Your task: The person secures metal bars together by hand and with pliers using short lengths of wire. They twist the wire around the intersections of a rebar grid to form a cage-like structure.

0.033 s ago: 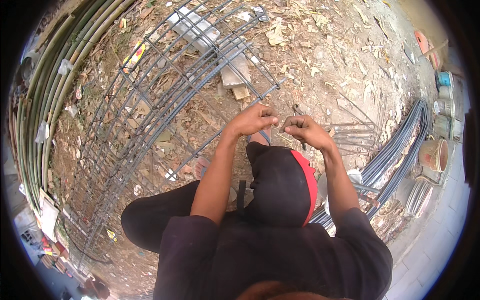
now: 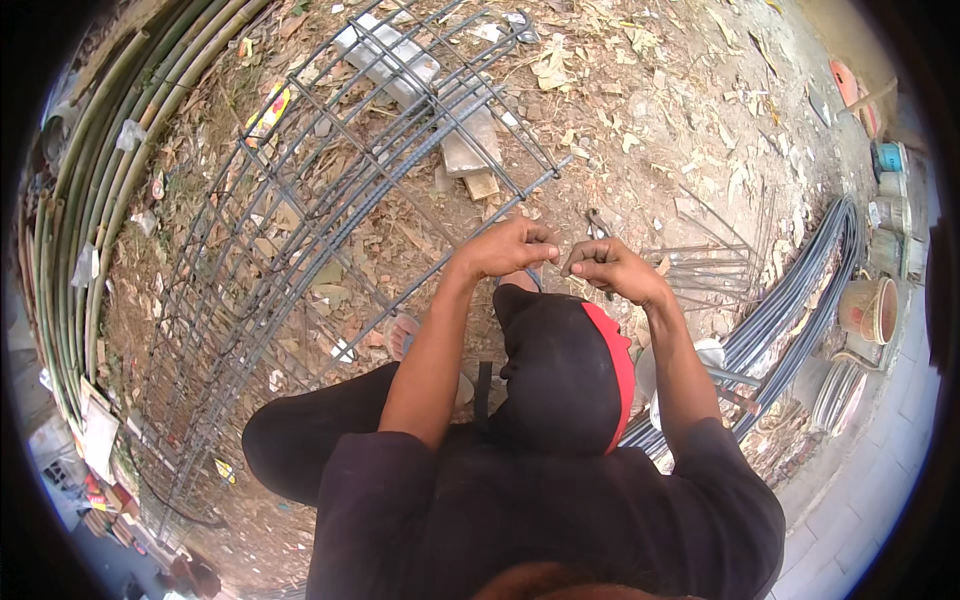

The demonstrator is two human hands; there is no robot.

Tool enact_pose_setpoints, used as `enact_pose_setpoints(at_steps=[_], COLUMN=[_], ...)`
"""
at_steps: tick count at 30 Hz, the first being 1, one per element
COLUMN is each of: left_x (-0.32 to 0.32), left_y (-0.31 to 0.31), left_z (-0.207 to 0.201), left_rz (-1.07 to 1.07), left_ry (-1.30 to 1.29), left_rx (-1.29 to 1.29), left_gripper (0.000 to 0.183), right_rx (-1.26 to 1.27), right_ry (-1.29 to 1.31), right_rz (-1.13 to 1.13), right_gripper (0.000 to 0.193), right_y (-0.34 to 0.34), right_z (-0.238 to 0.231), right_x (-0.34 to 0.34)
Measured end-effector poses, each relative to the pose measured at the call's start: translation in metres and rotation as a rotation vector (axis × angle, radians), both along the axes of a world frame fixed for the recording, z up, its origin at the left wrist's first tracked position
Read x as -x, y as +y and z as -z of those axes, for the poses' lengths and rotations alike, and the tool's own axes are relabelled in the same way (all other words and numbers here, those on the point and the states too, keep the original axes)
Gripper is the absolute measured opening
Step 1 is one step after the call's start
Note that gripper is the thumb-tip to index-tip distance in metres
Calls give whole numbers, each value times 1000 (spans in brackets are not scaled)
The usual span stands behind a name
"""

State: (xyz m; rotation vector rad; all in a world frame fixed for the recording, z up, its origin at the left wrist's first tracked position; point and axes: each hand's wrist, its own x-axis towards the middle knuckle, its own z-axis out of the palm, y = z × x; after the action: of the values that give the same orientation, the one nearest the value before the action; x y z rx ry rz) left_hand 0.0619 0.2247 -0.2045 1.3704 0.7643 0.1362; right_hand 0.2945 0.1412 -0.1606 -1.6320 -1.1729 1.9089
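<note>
At two o'clock from centre, holding left hand and right hand slightly apart, curling fingers nearly to thumbs, cannot tell if gripping anything, hovering near tool at right hand's twelve o'clock

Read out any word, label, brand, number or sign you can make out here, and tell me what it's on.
No text can be read clearly in this picture.
Red-and-yellow wrapper by the steel bars: printing too blurred to read.
Blue container at the right: marks too small to read.
Small yellow packet at the lower left: too small to tell.
</note>
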Motion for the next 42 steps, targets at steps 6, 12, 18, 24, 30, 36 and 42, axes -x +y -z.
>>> enact_pose_setpoints(at_steps=[6, 12, 18, 24, 30, 36, 42], left_x=[31, 71, 63, 34, 40, 33, 12], left_y=[34, 102, 112, 63, 70, 63, 64], left_z=[9, 64, 76, 73, 63, 87, 125], left_rz=[-435, -313, -217, -259, -328, -476, -646], left_ry=[506, 961, 977, 864, 731, 710, 669], left_rx=[-605, -1183, -1277, -736, -650, -570, -454], left_gripper=[31, 26, 27, 27, 33, 33, 14], right_rx=[-80, 3, -126, -45, -123, -17, -108], right_ry=[-192, -307, -384, -343, -325, -239, -268], right_rz=[199, 428, 352, 368, 339, 413, 151], right_gripper=[18, 20, 24, 22, 23, 21, 24], right_y=[-37, -47, -57, -56, -52, -46, -29], right_z=[41, 85, 101, 102, 114, 131, 150], right_x=[-26, -32, -17, -11, -16, -6, -13])
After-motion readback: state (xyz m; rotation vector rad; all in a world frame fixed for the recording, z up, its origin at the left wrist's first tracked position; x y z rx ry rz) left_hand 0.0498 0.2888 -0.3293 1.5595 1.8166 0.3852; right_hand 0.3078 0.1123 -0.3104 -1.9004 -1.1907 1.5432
